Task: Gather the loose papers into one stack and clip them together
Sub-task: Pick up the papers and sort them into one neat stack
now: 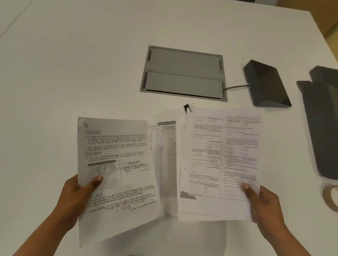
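Left grip (82, 189) pinches the handwritten white notes sheet (115, 176); right grip (259, 201) pinches the printed two-column question sheet (220, 162). Both lifted over the white tabletop (88, 61). Third printed sheet (166, 139), headed "BANKING SYSTEM", lies between. Black binder clip (187, 107) unused. Stacking, clipping remain.

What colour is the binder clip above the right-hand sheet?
Black, with thin wire handles; the binder clip shows in the head view, just past the sheet's top-left corner.
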Tool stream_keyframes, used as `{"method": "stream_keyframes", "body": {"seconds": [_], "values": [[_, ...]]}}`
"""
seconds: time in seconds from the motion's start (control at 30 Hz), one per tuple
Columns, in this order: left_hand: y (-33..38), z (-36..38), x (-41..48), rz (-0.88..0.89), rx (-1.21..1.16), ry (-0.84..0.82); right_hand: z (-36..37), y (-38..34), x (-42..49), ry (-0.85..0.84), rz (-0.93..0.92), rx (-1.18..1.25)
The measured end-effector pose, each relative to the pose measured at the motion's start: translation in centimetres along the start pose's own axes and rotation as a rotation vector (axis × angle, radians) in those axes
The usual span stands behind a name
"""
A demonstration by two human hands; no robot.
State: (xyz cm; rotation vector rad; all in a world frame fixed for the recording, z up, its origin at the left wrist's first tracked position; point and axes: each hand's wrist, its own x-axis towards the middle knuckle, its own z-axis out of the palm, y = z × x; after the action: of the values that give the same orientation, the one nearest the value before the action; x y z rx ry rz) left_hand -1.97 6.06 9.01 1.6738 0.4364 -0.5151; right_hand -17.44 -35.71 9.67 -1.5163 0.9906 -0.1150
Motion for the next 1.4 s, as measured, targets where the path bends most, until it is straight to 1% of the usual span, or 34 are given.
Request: {"method": "stream_keyframes", "body": {"seconds": [0.13,0.3,0.5,0.63,0.77,0.87,0.93,1.0,1.07,1.17,1.27,1.33,1.4], "values": [[0.6,1.8,-0.4,-0.007,-0.025,-0.052,1.1,-1.0,-1.0,-0.092,-0.006,0.039],[1.9,5.1,-1.1,-0.007,-0.064,-0.173,4.0,-2.4,-2.4,-0.248,-0.039,0.009],[3.3,8.4,-2.5,-0.007,-0.123,-0.283,7.1,-3.3,-2.9,-0.351,-0.117,-0.089],[3.7,9.6,-2.8,0.003,-0.122,-0.292,8.3,-3.8,-2.6,-0.414,-0.041,0.049],[4.4,9.7,-2.6,0.032,-0.099,-0.288,8.5,-4.3,-2.4,-0.390,-0.079,0.048],[5.2,9.3,-2.3,0.062,-0.086,-0.321,8.4,-5.2,-2.0,-0.356,-0.127,0.041],[6.0,9.4,-2.1,0.141,-0.042,-0.376,8.5,-6.1,-2.0,-0.340,-0.200,0.032],[6.9,9.8,-2.1,0.255,0.006,-0.418,8.8,-7.3,-2.1,-0.301,-0.279,0.045],[7.5,10.5,-2.2,0.350,0.034,-0.395,9.0,-8.3,-2.2,-0.233,-0.355,0.054],[7.7,11.3,-2.5,0.413,0.023,-0.332,8.8,-9.3,-2.6,-0.177,-0.426,0.047],[7.8,11.2,-2.6,0.483,-0.014,-0.274,8.4,-9.6,-2.9,-0.180,-0.466,0.039],[8.1,11.3,-2.8,0.523,-0.013,-0.280,8.4,-9.4,-3.0,-0.194,-0.479,0.032],[8.2,11.5,-2.9,0.527,0.004,-0.289,8.5,-9.0,-3.1,-0.202,-0.477,0.028]]}}
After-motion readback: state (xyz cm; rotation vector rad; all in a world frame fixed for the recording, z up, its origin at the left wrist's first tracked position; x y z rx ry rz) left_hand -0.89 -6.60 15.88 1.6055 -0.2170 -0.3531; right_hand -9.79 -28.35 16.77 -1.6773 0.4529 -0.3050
